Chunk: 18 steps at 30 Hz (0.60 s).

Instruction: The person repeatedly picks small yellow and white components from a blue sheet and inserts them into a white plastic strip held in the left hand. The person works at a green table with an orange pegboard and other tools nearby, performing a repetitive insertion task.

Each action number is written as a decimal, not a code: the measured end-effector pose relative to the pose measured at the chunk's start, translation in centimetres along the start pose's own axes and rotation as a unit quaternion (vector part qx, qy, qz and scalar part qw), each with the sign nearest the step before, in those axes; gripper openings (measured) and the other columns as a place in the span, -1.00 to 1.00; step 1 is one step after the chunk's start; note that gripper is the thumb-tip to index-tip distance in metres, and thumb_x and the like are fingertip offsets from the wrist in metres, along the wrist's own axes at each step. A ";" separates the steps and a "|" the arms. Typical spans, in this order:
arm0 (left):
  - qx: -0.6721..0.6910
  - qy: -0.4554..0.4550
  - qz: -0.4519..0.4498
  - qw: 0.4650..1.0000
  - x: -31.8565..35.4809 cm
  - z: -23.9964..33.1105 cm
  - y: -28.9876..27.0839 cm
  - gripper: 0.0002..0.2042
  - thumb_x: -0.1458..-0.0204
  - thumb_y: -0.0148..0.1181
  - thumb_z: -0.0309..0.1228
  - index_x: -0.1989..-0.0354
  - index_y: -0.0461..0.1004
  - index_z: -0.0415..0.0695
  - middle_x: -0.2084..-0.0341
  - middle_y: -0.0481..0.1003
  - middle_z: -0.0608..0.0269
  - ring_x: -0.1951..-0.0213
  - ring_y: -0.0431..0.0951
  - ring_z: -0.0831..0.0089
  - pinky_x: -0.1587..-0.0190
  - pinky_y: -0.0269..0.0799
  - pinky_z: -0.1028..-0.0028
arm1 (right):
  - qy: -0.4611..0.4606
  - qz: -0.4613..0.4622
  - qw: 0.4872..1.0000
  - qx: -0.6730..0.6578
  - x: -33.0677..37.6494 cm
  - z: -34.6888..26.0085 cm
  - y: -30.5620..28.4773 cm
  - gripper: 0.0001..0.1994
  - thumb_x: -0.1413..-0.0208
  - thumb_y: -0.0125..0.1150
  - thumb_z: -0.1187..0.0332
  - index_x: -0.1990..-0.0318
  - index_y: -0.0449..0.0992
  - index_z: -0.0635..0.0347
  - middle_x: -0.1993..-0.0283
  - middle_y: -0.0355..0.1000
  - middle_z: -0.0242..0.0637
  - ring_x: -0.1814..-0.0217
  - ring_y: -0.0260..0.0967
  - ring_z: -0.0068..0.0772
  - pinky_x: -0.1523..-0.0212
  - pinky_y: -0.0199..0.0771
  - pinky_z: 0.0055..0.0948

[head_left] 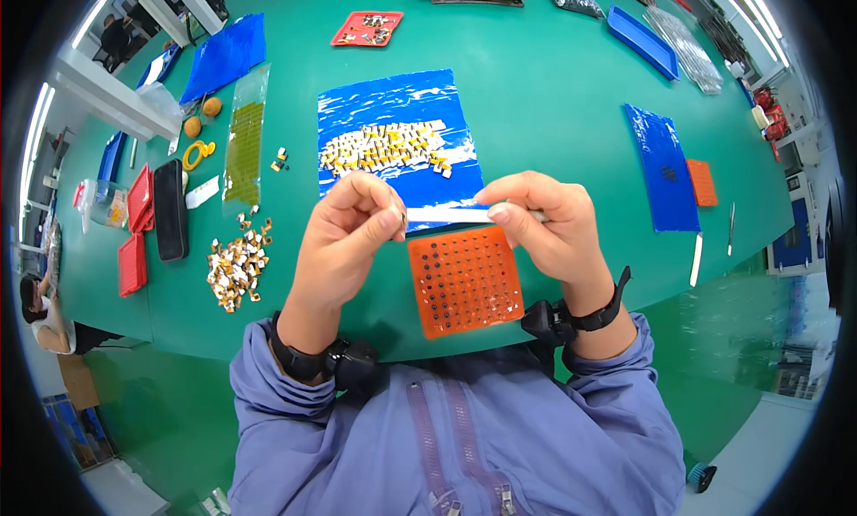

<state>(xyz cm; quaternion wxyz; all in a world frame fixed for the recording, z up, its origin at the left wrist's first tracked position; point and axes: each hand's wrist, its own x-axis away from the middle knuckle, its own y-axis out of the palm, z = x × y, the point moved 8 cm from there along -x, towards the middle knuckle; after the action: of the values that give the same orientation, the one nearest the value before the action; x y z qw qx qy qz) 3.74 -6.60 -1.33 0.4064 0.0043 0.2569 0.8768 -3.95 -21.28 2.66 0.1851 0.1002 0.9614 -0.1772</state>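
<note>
A narrow white strip (449,215) spans the gap between my two hands, above the near edge of a blue sheet. My right hand (546,220) pinches its right end between thumb and fingers. My left hand (355,226) is closed in a pinch at the strip's left end, on a tiny dark-edged part (403,220) mostly hidden by the fingertips. Just below the hands lies an orange tray (466,284) with rows of holes, some filled with dark round pieces. Many small white-and-yellow parts (384,148) are heaped on the blue sheet (428,92) beyond.
Left of my arm is a pile of small white-and-brown parts (237,264). Further left are a black case (171,211), red trays (132,264) and yellow scissors (198,154). Another blue sheet (661,172), a white strip (695,261) and tweezers (731,228) lie right.
</note>
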 end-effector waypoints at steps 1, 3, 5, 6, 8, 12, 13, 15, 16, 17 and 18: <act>0.008 0.008 0.015 1.000 -0.1 0.0 -0.3 -0.96 -0.01 0.02 -0.53 0.42 0.30 -0.16 0.47 0.37 0.30 0.41 0.35 0.60 0.33 0.27 0.63 | 0.029 0.004 0.999 -0.037 0.0 0.2 -0.1 -0.93 0.09 0.17 0.52 0.40 0.48 0.26 0.65 0.34 -0.42 0.64 0.19 -0.76 0.63 0.15 -0.68; 0.001 0.007 0.044 0.999 -0.3 0.2 -0.8 -0.96 -0.01 0.03 -0.52 0.41 0.30 -0.17 0.45 0.38 0.29 0.41 0.37 0.61 0.32 0.28 0.64 | 0.022 0.007 0.998 -0.050 0.1 0.0 -0.5 -0.92 0.14 0.20 0.55 0.42 0.47 0.24 0.62 0.35 -0.40 0.60 0.20 -0.73 0.60 0.17 -0.68; -0.002 0.009 0.058 0.998 -0.4 0.2 -1.4 -0.95 -0.01 0.04 -0.50 0.40 0.32 -0.16 0.45 0.42 0.28 0.40 0.39 0.63 0.31 0.30 0.65 | -0.013 -0.001 0.998 -0.055 0.0 -0.7 -0.7 -0.90 0.19 0.22 0.57 0.45 0.47 0.23 0.58 0.36 -0.38 0.57 0.22 -0.69 0.56 0.18 -0.67; -0.017 0.004 0.061 0.998 -0.4 0.1 -1.5 -0.95 -0.01 0.05 -0.49 0.41 0.33 -0.17 0.46 0.42 0.29 0.41 0.39 0.63 0.31 0.30 0.65 | -0.044 -0.010 0.998 -0.054 0.0 -1.3 -0.7 -0.88 0.21 0.23 0.58 0.46 0.46 0.22 0.57 0.36 -0.37 0.55 0.23 -0.67 0.55 0.18 -0.66; -0.051 -0.008 0.065 0.997 -0.4 0.1 -1.5 -0.95 0.00 0.05 -0.49 0.41 0.33 -0.17 0.48 0.42 0.31 0.41 0.39 0.63 0.31 0.30 0.65 | -0.097 -0.025 0.994 -0.048 0.1 -2.5 -0.4 -0.86 0.25 0.25 0.60 0.47 0.45 0.22 0.55 0.37 -0.36 0.53 0.25 -0.62 0.53 0.20 -0.64; -0.115 -0.038 0.046 0.992 -0.3 -0.3 -0.8 -0.95 0.01 0.07 -0.52 0.40 0.34 -0.20 0.50 0.40 0.36 0.40 0.39 0.66 0.30 0.30 0.65 | -0.161 -0.039 0.986 -0.017 0.1 -4.9 0.8 -0.84 0.28 0.29 0.57 0.52 0.41 0.24 0.57 0.37 -0.35 0.59 0.27 -0.54 0.59 0.22 -0.59; -0.117 -0.045 0.025 0.992 -0.3 -0.5 -0.5 -0.95 0.02 0.07 -0.54 0.40 0.34 -0.20 0.51 0.39 0.37 0.40 0.38 0.66 0.31 0.30 0.65 | -0.162 -0.041 0.986 -0.012 0.3 -5.1 1.3 -0.84 0.28 0.30 0.55 0.53 0.40 0.24 0.58 0.37 -0.35 0.61 0.26 -0.54 0.61 0.22 -0.59; -0.118 -0.056 0.012 0.991 -0.2 -1.0 -0.2 -0.95 0.01 0.06 -0.54 0.40 0.33 -0.20 0.51 0.38 0.37 0.41 0.38 0.67 0.32 0.31 0.65 | -0.200 -0.027 0.979 0.011 0.7 -5.2 2.0 -0.81 0.27 0.32 0.50 0.56 0.36 0.24 0.66 0.29 -0.36 0.70 0.21 -0.52 0.69 0.17 -0.59; -0.118 -0.061 0.006 0.991 -0.2 -1.2 -0.1 -0.95 0.01 0.06 -0.54 0.41 0.33 -0.20 0.51 0.38 0.37 0.41 0.38 0.67 0.32 0.31 0.64 | -0.212 -0.034 0.976 0.025 0.8 -5.1 2.5 -0.80 0.27 0.32 0.50 0.57 0.35 0.23 0.67 0.26 -0.36 0.70 0.21 -0.52 0.69 0.17 -0.58; -0.119 -0.067 0.000 0.991 -0.2 -1.3 0.0 -0.95 0.01 0.06 -0.54 0.41 0.33 -0.20 0.51 0.37 0.38 0.41 0.38 0.67 0.33 0.31 0.64 | -0.223 -0.041 0.973 0.038 0.8 -5.1 2.9 -0.79 0.26 0.32 0.49 0.58 0.33 0.23 0.69 0.23 -0.37 0.70 0.20 -0.51 0.69 0.16 -0.58; -0.121 -0.072 -0.005 0.990 -0.1 -1.4 0.0 -0.95 0.01 0.06 -0.53 0.41 0.33 -0.20 0.51 0.37 0.38 0.42 0.38 0.67 0.33 0.31 0.64 | -0.234 -0.049 0.970 0.050 0.9 -5.2 3.3 -0.79 0.25 0.31 0.49 0.58 0.32 0.23 0.71 0.21 -0.37 0.70 0.19 -0.50 0.70 0.16 -0.57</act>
<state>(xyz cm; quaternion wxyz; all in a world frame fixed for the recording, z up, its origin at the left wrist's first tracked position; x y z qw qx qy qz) 3.49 -7.35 -2.52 0.4258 0.0173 0.1193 0.8967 -5.54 -16.18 5.80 0.3908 0.0184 0.8850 -0.2526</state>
